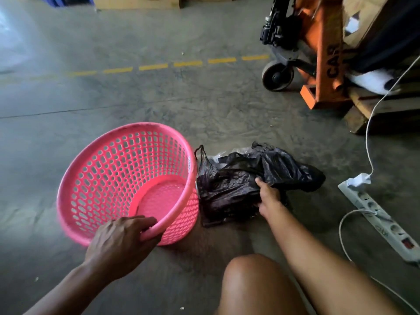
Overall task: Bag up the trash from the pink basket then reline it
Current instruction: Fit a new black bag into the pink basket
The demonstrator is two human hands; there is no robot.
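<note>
Relining: basket [127, 178] empty on floor, tilted, rim gripped by closed left hand [120, 244]; right hand [269, 196] pinching black bags [245, 178] alongside; separate one bag, keep rim steady.

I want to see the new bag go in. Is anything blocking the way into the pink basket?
Nothing visible. The pink basket is empty and tilted open, its rim held by the left hand. The right hand holds the black bags right beside it.

Basket [127, 178] on floor [159, 98], tilted. Trash bags [250, 178] just right of it, touching. Power strip [381, 219] farther right. Pallet jack [318, 53] behind bags.
</note>
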